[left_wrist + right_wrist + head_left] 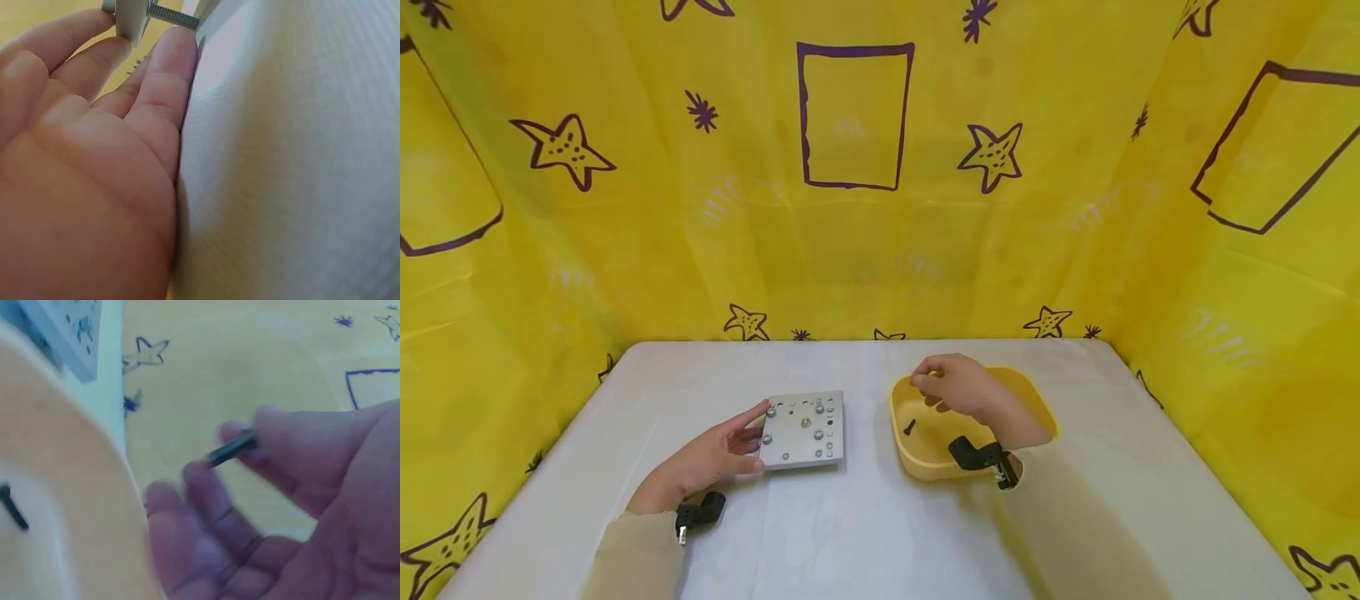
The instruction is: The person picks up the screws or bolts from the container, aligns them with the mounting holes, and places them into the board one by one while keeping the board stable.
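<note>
In the head view a light grey plate (796,440) with bolts and holes in its face stands a little above the table. My left hand (711,454) holds it by the left edge, index finger at the upper corner and thumb at the lower one. From the left wrist, a threaded bolt (175,15) juts out under the plate (129,22) near the fingers. Over the yellow bin (925,470), my right hand (966,390) pinches a dark screw (232,449) between thumb and fingers. Another dark screw (910,427) lies on the bin's floor.
A white-covered table (857,533) carries the plate and the bin. Yellow curtains (850,250) printed with stars rise behind it and on both sides. A dark wrist camera (977,454) on the right arm hangs over the bin's near part.
</note>
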Motion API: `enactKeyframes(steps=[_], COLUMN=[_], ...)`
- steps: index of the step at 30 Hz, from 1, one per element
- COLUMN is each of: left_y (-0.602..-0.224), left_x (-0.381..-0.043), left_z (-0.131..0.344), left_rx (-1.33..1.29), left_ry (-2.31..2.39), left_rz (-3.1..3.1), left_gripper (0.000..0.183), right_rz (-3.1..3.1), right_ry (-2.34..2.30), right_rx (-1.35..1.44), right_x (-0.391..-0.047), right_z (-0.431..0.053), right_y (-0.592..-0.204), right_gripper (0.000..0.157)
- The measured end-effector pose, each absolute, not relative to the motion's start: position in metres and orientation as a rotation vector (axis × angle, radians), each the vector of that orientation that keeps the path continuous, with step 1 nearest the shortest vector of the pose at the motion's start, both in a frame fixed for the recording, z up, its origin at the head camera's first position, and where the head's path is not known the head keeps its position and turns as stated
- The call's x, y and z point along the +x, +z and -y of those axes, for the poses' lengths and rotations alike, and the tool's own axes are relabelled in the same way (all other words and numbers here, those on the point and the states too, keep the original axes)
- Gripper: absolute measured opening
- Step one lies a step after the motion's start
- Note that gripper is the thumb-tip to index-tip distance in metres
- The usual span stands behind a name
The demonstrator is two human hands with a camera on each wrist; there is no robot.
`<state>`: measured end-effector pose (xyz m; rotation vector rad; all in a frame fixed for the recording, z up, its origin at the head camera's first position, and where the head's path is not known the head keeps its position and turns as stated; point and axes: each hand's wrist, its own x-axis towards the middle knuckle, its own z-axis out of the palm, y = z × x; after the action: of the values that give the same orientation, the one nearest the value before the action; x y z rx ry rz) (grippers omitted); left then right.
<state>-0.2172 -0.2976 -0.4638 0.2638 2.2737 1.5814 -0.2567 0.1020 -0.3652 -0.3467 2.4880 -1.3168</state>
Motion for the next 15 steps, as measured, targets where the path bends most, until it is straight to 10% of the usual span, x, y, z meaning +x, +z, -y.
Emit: enactKeyframes(steps=[15], left_y=[-0.469], left_x=[-0.22], left_z=[0.299], left_rx=[0.218], left_ry=[1.615], left_rz=[-2.226], left_gripper=[0.103], right_rz=[-2.393], right_ry=[-1.366], right_rx=[-0.398], right_x=[-0.284], right_z=[0.026], right_y=[-0.393], right_gripper=[0.018])
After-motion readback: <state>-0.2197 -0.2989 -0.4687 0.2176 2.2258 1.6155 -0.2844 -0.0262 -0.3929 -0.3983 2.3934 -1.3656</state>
